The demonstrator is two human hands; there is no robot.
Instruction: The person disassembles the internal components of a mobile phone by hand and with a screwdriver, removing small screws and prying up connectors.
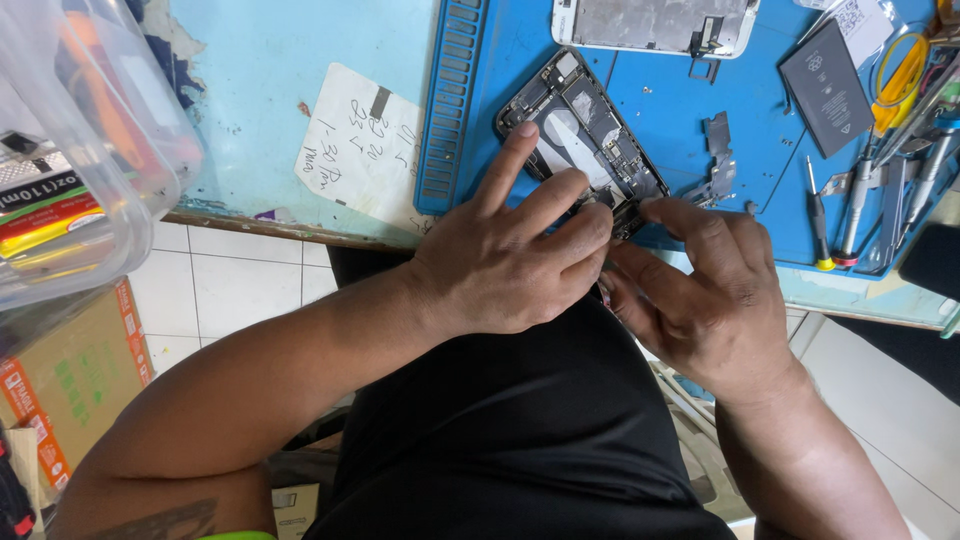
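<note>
Both hands meet over the near end of an opened phone body (585, 135) that lies slantwise on a blue work mat (500, 60). The left hand (510, 255) rests flat on it, fingers spread and pressing down on the lower part, so that end of the phone is hidden beneath them. The right hand (700, 300) comes in beside it with fingertips bent toward the same spot; whether it pinches any small part cannot be made out, since the left fingers cover the place where the two hands touch. Just beyond the right hand lie small loose metal brackets (718, 160), too small to tell apart. Farther out past the hands, a detached screen panel (655, 25) is cut off by the top edge, and a flat dark battery (828, 88) lies beyond the right hand, near a cluster of screwdrivers and tweezers (880, 190) that runs off the right side. Well to the left of the left hand stands a clear plastic tub (90, 160), partly out of view, its coloured contents blurred. Beyond the left wrist lies a handwritten paper note (360, 150).
</note>
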